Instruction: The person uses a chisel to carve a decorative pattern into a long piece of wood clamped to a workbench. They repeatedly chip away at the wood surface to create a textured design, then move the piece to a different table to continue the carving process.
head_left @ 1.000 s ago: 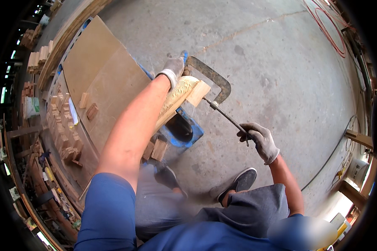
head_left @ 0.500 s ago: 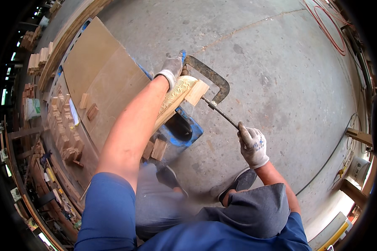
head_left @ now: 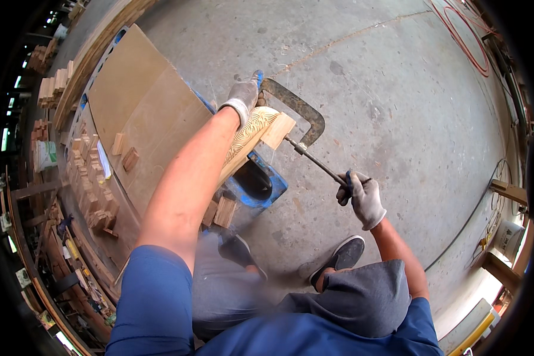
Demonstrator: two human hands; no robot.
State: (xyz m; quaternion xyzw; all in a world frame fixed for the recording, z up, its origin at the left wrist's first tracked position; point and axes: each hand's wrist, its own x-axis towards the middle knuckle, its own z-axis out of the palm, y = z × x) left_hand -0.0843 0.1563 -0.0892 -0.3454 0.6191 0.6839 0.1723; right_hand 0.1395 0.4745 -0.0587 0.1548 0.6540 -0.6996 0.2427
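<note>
Clamp: we have a dark, worn C-shaped metal clamp (head_left: 305, 111) over the far end of a carved wooden piece (head_left: 250, 135), its curved frame standing out to the right above the floor (head_left: 391, 124).
Screw: the clamp's long screw (head_left: 321, 164) slants down to the right; its inner end appears to meet a pale wooden block (head_left: 278, 130).
Left hand: our gloved left hand (head_left: 243, 93) is curled around the far end of the clamp's frame, fingers partly hidden.
Right hand: our gloved right hand (head_left: 363, 199) closes around the outer end of the screw, fingers bent, wrist toward us.
Carved piece: it is pale yellow, with swirling curved lines over its face; our left forearm (head_left: 178, 184) covers part of it.
Pale block: it is plain and squared, and sits against the right side of the carved piece, near the tip.
Blue metal part: below these we see a blue metal part (head_left: 277, 188) with a dark rounded opening.
Loose blocks: small brown blocks (head_left: 225, 212) sit just beside it.
Counter: to our left lies the brown-topped counter (head_left: 142, 89), with more wooden pieces (head_left: 130, 159) on it.
Shoe: our dark right shoe (head_left: 346, 255) rests on the concrete.
</note>
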